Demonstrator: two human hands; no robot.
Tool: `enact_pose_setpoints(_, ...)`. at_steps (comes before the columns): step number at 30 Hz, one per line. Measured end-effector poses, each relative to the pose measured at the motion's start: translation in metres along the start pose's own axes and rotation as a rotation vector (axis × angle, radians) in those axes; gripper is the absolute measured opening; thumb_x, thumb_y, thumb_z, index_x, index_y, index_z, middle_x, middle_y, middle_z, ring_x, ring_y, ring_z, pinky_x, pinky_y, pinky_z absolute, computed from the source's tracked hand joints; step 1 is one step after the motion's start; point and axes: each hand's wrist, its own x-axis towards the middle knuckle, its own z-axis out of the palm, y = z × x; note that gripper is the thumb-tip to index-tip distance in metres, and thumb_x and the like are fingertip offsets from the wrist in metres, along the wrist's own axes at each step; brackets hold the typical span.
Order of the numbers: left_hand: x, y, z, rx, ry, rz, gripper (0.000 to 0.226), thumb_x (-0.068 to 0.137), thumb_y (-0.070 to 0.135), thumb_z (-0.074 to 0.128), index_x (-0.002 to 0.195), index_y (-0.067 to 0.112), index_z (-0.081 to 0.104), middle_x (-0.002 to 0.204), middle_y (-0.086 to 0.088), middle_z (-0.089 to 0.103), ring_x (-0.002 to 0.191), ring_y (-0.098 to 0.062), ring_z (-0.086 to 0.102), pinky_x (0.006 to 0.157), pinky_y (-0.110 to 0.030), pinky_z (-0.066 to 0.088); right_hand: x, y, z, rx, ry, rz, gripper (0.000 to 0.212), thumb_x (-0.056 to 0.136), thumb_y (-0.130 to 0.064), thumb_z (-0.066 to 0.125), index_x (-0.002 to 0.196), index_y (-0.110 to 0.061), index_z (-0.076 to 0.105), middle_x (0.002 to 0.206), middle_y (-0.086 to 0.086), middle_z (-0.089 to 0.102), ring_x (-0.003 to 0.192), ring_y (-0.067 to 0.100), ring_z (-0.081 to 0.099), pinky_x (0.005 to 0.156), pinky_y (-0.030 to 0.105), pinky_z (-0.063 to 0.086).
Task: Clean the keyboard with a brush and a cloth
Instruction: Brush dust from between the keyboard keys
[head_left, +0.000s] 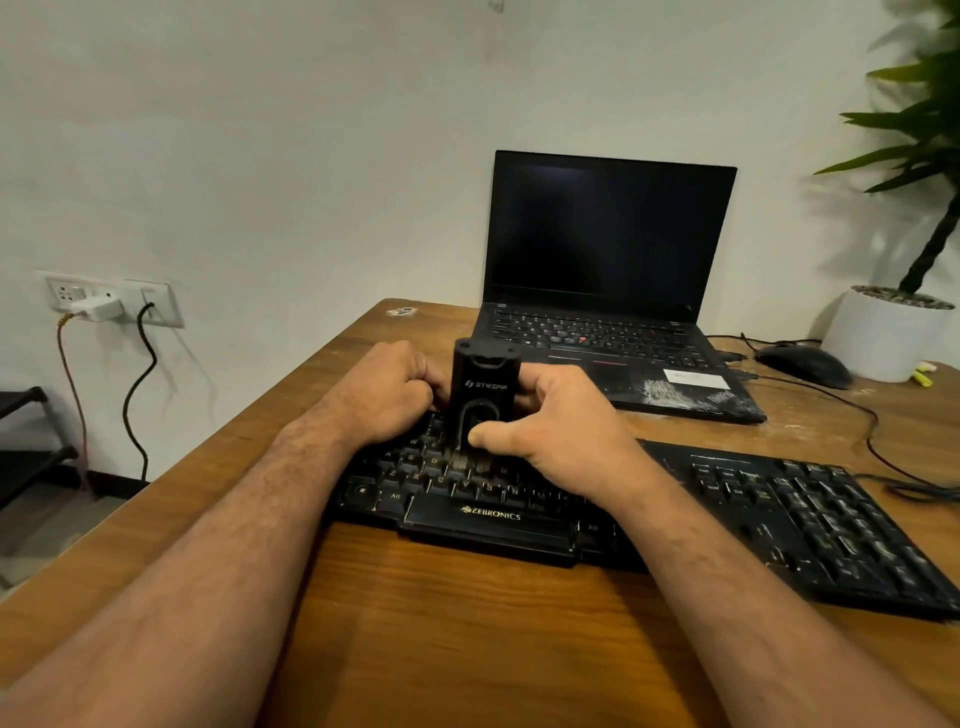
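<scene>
"ZEBRONICS" runs in white across the front edge of the black keyboard (649, 499), "STRIFF" marks the upright black brush (480, 395), and "ThinkPad" shows on the laptop (613, 291) palm rest's corner.

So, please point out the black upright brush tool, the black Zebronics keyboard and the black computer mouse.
Black upright brush tool (484, 387): head view, on its front face below the logo.
Black Zebronics keyboard (491, 515): head view, on the space bar.
Black computer mouse (802, 365): head view, on its top shell.
</scene>
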Motion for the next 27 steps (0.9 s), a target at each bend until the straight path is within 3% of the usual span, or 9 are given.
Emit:
enact_pose_setpoints(3, 0.0, -0.001, 0.0, -0.005, -0.022, -0.01, 0.054, 0.075, -0.009, 0.046, 0.068, 0.035, 0.077, 0.066, 0.034, 0.067, 0.075, 0.014, 0.063, 0.081, -0.014, 0.047, 0.004, 0.002, -0.002, -0.097, 0.158, -0.017, 0.044, 0.076, -0.018, 0.083, 0.116, -0.033, 0.07, 0.09, -0.011, 0.075, 0.071, 0.001, 0.068, 0.07, 0.023, 0.058)
enact_pose_setpoints(7, 0.0, 0.002, 0.0, 0.008, -0.017, -0.017, 0.06, 0.076, -0.011, 0.046, 0.053, 0.04, 0.069, 0.056, 0.032, 0.062, 0.063, 0.012, 0.06, 0.064, -0.007, 0.04, 0.0, 0.005, -0.001, -0.031, 0.04, -0.004, 0.048, 0.073, -0.022, 0.086, 0.117, -0.035, 0.07, 0.094, -0.013, 0.076, 0.083, 0.005, 0.073, 0.08, 0.034, 0.061)
enact_pose_setpoints(11, -0.001, 0.001, 0.0, 0.007, -0.017, -0.05, 0.053, 0.079, -0.007, 0.047, 0.066, 0.037, 0.074, 0.067, 0.03, 0.067, 0.075, 0.01, 0.063, 0.082, -0.018, 0.047, 0.003, 0.003, -0.009, -0.085, 0.149, 0.024, 0.036, 0.072, -0.029, 0.087, 0.106, -0.032, 0.073, 0.085, -0.01, 0.075, 0.075, 0.003, 0.071, 0.065, 0.022, 0.057)
enact_pose_setpoints(15, -0.006, 0.012, 0.001, 0.055, -0.018, -0.026, 0.071, 0.083, -0.008, 0.046, 0.045, 0.049, 0.063, 0.045, 0.029, 0.056, 0.049, 0.008, 0.055, 0.05, -0.006, 0.037, -0.002, 0.001, -0.004, -0.052, 0.043, -0.002, 0.034, 0.071, -0.027, 0.088, 0.102, -0.031, 0.074, 0.069, -0.016, 0.07, 0.061, -0.004, 0.065, 0.057, 0.015, 0.05)
enact_pose_setpoints(17, -0.006, 0.012, 0.002, 0.067, -0.019, 0.006, 0.064, 0.079, -0.007, 0.045, 0.053, 0.047, 0.066, 0.049, 0.027, 0.059, 0.053, 0.008, 0.057, 0.057, -0.01, 0.041, 0.0, 0.001, 0.0, -0.108, 0.128, -0.003, 0.035, 0.073, -0.027, 0.086, 0.105, -0.032, 0.073, 0.075, -0.014, 0.071, 0.065, -0.003, 0.066, 0.055, 0.013, 0.051)
enact_pose_setpoints(20, -0.006, 0.009, 0.003, 0.098, -0.033, 0.023, 0.053, 0.077, -0.003, 0.045, 0.084, 0.039, 0.077, 0.071, 0.023, 0.069, 0.072, 0.006, 0.063, 0.075, -0.02, 0.05, 0.001, -0.001, -0.004, -0.153, 0.2, -0.012, 0.038, 0.073, -0.025, 0.084, 0.109, -0.029, 0.072, 0.087, -0.013, 0.073, 0.075, 0.0, 0.068, 0.063, 0.016, 0.057)
enact_pose_setpoints(23, -0.005, 0.01, 0.004, 0.125, -0.01, 0.032, 0.064, 0.078, -0.003, 0.048, 0.064, 0.057, 0.066, 0.055, 0.026, 0.06, 0.058, 0.006, 0.058, 0.058, -0.01, 0.038, -0.007, -0.003, -0.002, -0.126, 0.124, -0.016, 0.037, 0.074, -0.021, 0.084, 0.108, -0.028, 0.072, 0.086, -0.012, 0.073, 0.07, -0.002, 0.068, 0.058, 0.012, 0.053)
enact_pose_setpoints(26, -0.003, 0.007, 0.008, 0.137, 0.007, 0.029, 0.019, 0.076, 0.018, 0.049, 0.061, 0.023, 0.06, 0.054, 0.009, 0.061, 0.051, -0.011, 0.052, 0.05, -0.028, 0.04, -0.015, -0.006, 0.002, -0.145, 0.055, -0.043, 0.037, 0.074, -0.02, 0.083, 0.109, -0.026, 0.072, 0.087, -0.01, 0.074, 0.075, 0.002, 0.07, 0.065, 0.018, 0.058)
enact_pose_setpoints(27, -0.003, 0.006, 0.008, 0.149, 0.015, 0.024, 0.02, 0.073, 0.027, 0.045, 0.062, 0.013, 0.056, 0.058, 0.003, 0.063, 0.054, -0.02, 0.054, 0.051, -0.034, 0.043, -0.018, -0.007, 0.002, -0.14, 0.026, -0.05, 0.037, 0.074, -0.02, 0.083, 0.109, -0.026, 0.072, 0.089, -0.009, 0.075, 0.077, 0.005, 0.07, 0.068, 0.022, 0.06)
